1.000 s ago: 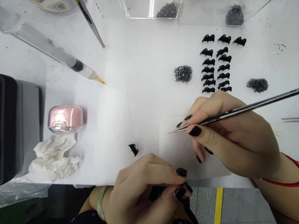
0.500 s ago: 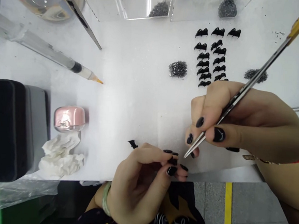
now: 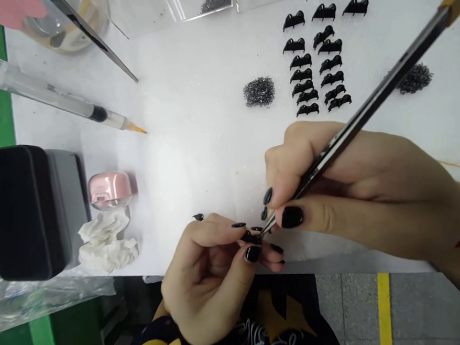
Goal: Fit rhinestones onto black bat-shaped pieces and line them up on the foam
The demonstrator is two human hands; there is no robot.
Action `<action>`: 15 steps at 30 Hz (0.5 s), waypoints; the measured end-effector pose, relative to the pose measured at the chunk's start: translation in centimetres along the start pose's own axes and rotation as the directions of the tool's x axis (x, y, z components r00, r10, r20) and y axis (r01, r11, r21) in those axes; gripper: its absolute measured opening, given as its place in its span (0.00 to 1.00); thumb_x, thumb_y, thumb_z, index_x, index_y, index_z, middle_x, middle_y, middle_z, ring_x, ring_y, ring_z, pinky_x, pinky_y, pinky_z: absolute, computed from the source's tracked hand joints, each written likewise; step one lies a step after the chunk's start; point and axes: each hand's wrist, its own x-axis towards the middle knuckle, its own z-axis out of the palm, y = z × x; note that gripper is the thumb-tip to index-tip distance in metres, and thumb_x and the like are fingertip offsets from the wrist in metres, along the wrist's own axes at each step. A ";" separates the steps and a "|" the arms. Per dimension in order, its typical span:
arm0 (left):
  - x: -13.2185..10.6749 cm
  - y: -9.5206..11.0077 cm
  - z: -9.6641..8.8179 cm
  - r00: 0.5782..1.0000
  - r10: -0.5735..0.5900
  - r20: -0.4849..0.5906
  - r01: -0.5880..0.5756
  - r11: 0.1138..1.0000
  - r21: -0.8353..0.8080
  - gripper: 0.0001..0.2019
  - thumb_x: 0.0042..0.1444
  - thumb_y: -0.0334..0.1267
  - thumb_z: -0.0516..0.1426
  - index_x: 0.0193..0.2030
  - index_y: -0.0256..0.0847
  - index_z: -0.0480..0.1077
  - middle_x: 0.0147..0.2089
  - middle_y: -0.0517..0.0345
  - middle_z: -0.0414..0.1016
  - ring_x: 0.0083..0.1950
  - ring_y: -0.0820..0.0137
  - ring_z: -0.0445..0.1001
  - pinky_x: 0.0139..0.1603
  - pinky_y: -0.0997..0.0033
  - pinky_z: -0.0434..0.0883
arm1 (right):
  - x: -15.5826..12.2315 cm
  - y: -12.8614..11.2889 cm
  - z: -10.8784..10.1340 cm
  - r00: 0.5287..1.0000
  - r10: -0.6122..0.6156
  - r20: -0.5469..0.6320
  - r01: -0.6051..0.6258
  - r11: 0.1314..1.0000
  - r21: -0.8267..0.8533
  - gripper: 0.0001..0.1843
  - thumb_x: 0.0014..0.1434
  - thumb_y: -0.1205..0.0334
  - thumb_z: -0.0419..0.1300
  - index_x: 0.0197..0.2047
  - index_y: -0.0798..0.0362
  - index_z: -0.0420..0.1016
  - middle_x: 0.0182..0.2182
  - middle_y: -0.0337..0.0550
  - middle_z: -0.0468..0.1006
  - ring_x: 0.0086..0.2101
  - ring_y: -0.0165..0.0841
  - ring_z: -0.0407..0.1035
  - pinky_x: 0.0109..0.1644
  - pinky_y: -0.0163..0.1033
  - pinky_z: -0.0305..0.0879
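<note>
Near the table's front edge, my left hand pinches a small black plastic part between thumb and index finger. My right hand is closed around a pair of metal tweezers, held slanting down to the left. The tweezer tips meet the right end of the black part; whether they grip anything there is too small to tell. Another black part lies just behind my left knuckles, partly hidden. Several similar black parts stand in two columns beyond my right hand.
Piles of tiny dark pieces lie at centre and right. A clear tray stands at the back. Leftward are a syringe, another metal tool, a pink case, crumpled tissue and a dark box.
My right hand has moved left and brought the tweezer tips onto the black part in my left hand. The camera view has shifted and turned slightly.
</note>
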 end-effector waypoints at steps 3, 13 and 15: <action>-0.1 0.2 0.1 0.999 -0.019 -0.039 0.021 0.999 0.030 0.10 0.66 0.21 0.63 0.49 0.37 0.77 0.40 0.58 0.83 0.33 0.72 0.86 0.34 0.79 0.86 | 0.0 -0.4 0.2 0.997 0.062 -0.033 -0.063 0.998 -0.003 0.13 0.68 0.71 0.60 0.33 0.47 0.64 0.26 0.30 0.74 0.29 0.32 0.81 0.31 0.38 0.84; 0.1 0.1 -0.2 1.000 0.000 0.019 -0.001 0.999 0.040 0.13 0.66 0.16 0.60 0.51 0.35 0.77 0.41 0.57 0.83 0.35 0.71 0.87 0.37 0.79 0.87 | -0.2 -0.3 0.2 0.995 0.080 -0.062 -0.079 0.997 0.020 0.13 0.68 0.66 0.64 0.33 0.48 0.65 0.27 0.28 0.75 0.30 0.32 0.81 0.33 0.40 0.84; 0.2 0.1 -0.3 1.000 0.008 0.027 -0.009 0.999 0.034 0.14 0.66 0.15 0.59 0.51 0.35 0.77 0.41 0.57 0.83 0.35 0.71 0.87 0.36 0.78 0.87 | -0.3 -0.1 0.2 0.997 0.049 -0.052 -0.046 0.997 0.063 0.12 0.67 0.73 0.58 0.34 0.48 0.65 0.29 0.30 0.75 0.31 0.33 0.81 0.33 0.41 0.84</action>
